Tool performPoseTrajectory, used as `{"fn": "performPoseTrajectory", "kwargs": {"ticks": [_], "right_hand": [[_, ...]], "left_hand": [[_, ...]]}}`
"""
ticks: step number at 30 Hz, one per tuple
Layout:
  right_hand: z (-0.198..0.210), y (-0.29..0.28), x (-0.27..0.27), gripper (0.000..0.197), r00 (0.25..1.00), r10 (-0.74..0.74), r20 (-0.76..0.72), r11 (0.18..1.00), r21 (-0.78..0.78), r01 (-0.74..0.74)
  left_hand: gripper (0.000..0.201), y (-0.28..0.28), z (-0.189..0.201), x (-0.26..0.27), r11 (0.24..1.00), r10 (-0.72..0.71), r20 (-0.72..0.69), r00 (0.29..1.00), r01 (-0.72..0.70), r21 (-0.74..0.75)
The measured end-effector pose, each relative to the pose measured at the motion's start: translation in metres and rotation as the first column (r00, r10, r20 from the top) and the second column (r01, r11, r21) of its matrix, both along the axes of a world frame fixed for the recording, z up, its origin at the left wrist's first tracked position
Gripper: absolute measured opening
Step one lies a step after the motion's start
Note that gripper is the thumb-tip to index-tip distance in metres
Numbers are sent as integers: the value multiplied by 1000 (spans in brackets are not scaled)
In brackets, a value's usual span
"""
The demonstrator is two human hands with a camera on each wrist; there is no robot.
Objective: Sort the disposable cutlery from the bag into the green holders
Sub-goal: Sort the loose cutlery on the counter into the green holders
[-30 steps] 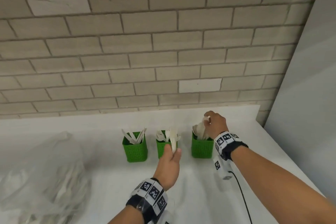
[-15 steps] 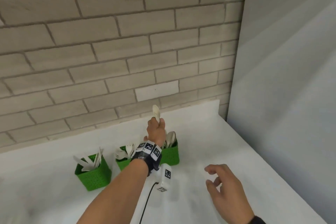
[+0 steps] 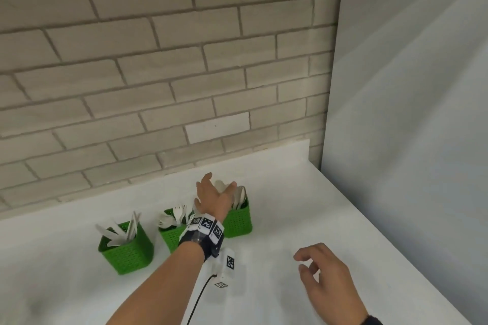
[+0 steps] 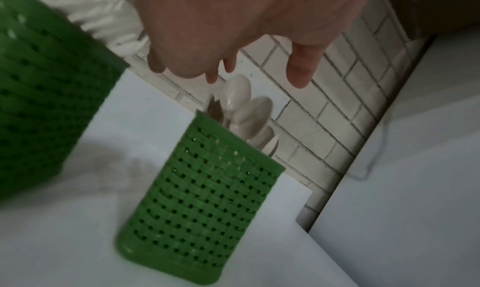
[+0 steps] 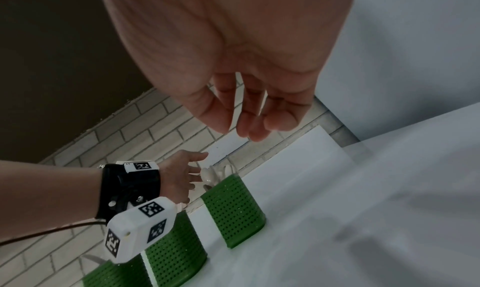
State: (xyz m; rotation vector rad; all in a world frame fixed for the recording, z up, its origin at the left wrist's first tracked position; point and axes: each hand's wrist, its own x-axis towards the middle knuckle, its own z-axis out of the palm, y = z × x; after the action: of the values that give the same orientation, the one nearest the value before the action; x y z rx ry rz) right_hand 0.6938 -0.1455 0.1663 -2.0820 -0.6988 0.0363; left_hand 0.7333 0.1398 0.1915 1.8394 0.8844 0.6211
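Three green holders stand in a row near the brick wall: the left holder (image 3: pixel 126 253) with knives, the middle holder (image 3: pixel 171 237) with forks, the right holder (image 3: pixel 237 221) (image 4: pixel 205 199) (image 5: pixel 233 207) with spoons (image 3: pixel 240 194) (image 4: pixel 236 94). My left hand (image 3: pixel 216 192) (image 4: pixel 233 24) (image 5: pixel 179 172) hovers just above the spoons, fingers spread and holding nothing. My right hand (image 3: pixel 324 272) (image 5: pixel 246 76) hangs over the table to the right of the holders, fingers loosely curled and empty. The bag is out of view.
The white table (image 3: pixel 303 206) ends at the brick wall (image 3: pixel 158 87) behind the holders and at a grey panel (image 3: pixel 409 113) on the right. A white tagged wrist unit (image 3: pixel 228 264) with a dark cable hangs under my left wrist.
Half a second ago my left hand held a spoon above the right holder; it has let go and spread open. My right hand left that holder and moved right. The view swung right, off the bag.
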Motion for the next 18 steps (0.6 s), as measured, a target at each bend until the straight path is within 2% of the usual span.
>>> {"fn": "performPoseTrajectory", "kwargs": {"ticks": [3, 5, 7, 11, 14, 15, 18], "right_hand": [[3, 14, -3, 40, 999, 41, 25, 999, 30, -41], [4, 23, -6, 43, 996, 83, 26, 995, 44, -84], [7, 31, -15, 39, 992, 119, 40, 989, 81, -122], [17, 24, -30, 34, 980, 195, 31, 975, 101, -198], [24, 33, -44, 39, 892, 416, -178, 908, 131, -398], [28, 48, -53, 28, 895, 411, -172, 909, 154, -388], [36, 95, -93, 42, 938, 347, -21, 933, 111, -342]], "left_hand": [[90, 3, 4, -23, 998, -69, 60, 996, 70, -10], [78, -1, 12, -45, 994, -105, 138, 985, 107, -13], [61, -12, 20, -72, 981, -193, 183, 964, 184, 67], [38, -40, 29, -152, 890, -423, 108, 900, 391, 235], [34, -42, 24, -217, 866, -371, 30, 928, 334, 373], [32, -39, 23, -238, 872, -319, 34, 947, 279, 403], [27, -18, 29, -297, 907, -119, 102, 988, 66, 416]]}}
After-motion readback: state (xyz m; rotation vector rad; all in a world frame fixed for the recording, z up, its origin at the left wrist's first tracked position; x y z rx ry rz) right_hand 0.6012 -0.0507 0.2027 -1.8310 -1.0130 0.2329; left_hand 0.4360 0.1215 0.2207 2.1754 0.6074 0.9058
